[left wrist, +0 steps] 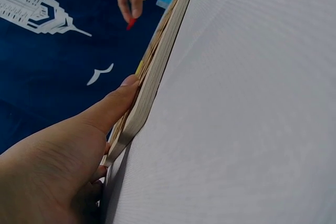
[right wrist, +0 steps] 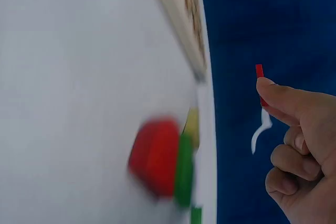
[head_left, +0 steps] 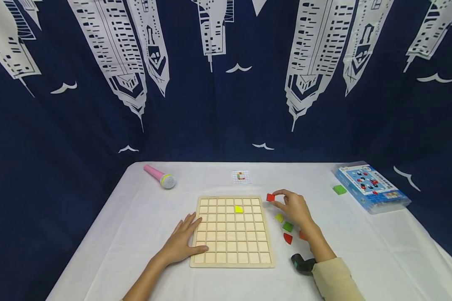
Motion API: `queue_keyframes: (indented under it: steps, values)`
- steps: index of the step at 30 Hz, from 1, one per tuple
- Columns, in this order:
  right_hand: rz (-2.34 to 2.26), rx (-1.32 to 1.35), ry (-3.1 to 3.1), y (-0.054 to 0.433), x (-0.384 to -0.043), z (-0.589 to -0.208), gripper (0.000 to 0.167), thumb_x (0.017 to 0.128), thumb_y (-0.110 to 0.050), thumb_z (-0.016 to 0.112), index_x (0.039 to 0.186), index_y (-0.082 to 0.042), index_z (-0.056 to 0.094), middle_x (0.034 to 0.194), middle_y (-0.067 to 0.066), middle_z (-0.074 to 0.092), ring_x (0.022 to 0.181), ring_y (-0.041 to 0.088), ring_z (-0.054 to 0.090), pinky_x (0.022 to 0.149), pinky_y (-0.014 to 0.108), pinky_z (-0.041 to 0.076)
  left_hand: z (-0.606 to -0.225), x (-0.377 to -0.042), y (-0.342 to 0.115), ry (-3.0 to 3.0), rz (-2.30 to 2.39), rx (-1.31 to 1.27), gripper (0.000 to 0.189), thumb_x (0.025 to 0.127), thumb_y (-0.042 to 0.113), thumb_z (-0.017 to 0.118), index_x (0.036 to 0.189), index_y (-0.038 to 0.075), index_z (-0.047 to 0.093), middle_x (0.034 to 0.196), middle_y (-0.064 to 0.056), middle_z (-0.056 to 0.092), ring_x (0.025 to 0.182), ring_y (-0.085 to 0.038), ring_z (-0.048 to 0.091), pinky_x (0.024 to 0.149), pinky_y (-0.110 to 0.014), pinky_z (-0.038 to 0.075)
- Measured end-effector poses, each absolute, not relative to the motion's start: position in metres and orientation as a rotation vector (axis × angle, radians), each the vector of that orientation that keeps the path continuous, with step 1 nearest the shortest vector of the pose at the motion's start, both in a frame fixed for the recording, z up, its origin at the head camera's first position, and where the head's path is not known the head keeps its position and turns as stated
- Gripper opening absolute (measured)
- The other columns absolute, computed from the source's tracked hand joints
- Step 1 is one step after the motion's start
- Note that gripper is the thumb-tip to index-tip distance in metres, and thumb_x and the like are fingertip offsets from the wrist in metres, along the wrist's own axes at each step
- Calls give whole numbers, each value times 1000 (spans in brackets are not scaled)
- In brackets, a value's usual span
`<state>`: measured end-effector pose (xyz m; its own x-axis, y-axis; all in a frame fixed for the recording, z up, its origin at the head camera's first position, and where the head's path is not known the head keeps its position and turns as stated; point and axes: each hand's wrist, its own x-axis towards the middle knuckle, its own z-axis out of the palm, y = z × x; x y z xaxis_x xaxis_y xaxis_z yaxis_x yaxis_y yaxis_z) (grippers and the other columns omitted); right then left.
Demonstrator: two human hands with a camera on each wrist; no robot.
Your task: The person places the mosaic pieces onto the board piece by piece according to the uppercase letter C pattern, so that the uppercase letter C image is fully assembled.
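Between thumb and fingertips, my right hand point(head_left: 294, 207) pinches a red square tile point(head_left: 270, 197) just beyond the top right corner of the wooden grid board point(head_left: 231, 265). The right wrist view shows this red tile point(right wrist: 259, 71) edge-on, raised off the table. My left hand point(head_left: 181, 243) rests on the board's left edge, fingers spread and thumb lying over the rim. In the left wrist view the thumb point(left wrist: 118, 98) presses on the board's edge. One yellow tile with a rounded side point(head_left: 239, 209) sits in a cell near the top of the grid.
Right of the board lie a yellow piece point(head_left: 279, 217), a green tile point(head_left: 288, 226), a red quarter-round piece point(head_left: 288, 238) and a partly hidden orange piece point(head_left: 303, 235). A black object point(head_left: 302, 264) is by the right forearm. Farther back are a pink microphone point(head_left: 160, 175), pattern card point(head_left: 241, 177), green tile point(head_left: 339, 190) and blue box point(head_left: 373, 188).
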<state>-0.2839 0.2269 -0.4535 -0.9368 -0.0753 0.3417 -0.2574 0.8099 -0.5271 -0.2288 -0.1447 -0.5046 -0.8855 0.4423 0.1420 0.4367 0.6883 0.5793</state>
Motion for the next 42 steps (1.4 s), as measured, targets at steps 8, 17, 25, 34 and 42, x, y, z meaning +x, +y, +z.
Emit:
queue_keyframes:
  steps: [8, 17, 25, 34, 42]
  values:
    - [912, 428, -2567, 165, -285, -437, 29, 77, -21, 76, 102, -9, 69, 49, -7, 27, 44, 6, 20, 40, 21, 19, -502, -232, -144, 2884, 986, 791, 93, 75, 59, 65, 143, 5, 31, 151, -17, 16, 139, -32, 9, 111, -50, 5]
    - [949, 525, -2667, 118, -292, -452, 29, 80, -24, 73, 105, -10, 68, 48, -7, 27, 43, 5, 18, 39, 19, 18, -503, -232, -146, 2896, 962, 794, 93, 75, 59, 65, 143, 5, 32, 151, -17, 17, 139, -32, 10, 111, -49, 6]
    - [899, 523, -2761, 113, -296, -463, 27, 78, -25, 75, 101, -11, 70, 49, -7, 35, 45, 7, 26, 39, 21, 22, -501, -231, -146, 2884, 959, 775, 94, 75, 61, 64, 143, 5, 31, 151, -17, 16, 139, -31, 9, 111, -48, 5]
    - [846, 519, -2803, 113, -297, -467, 25, 78, -23, 75, 99, -12, 71, 71, 3, 63, 60, 11, 51, 51, 29, 45, -503, -232, -147, 2902, 943, 757, 93, 75, 60, 64, 144, 7, 31, 151, -15, 16, 139, -29, 10, 112, -46, 5]
    - [949, 466, -2795, 125, -289, -462, 32, 78, -26, 75, 106, -11, 69, 61, 0, 54, 49, 9, 39, 44, 25, 35, -502, -229, -148, 2889, 939, 741, 95, 74, 63, 63, 144, 8, 31, 152, -13, 15, 139, -28, 8, 112, -46, 4]
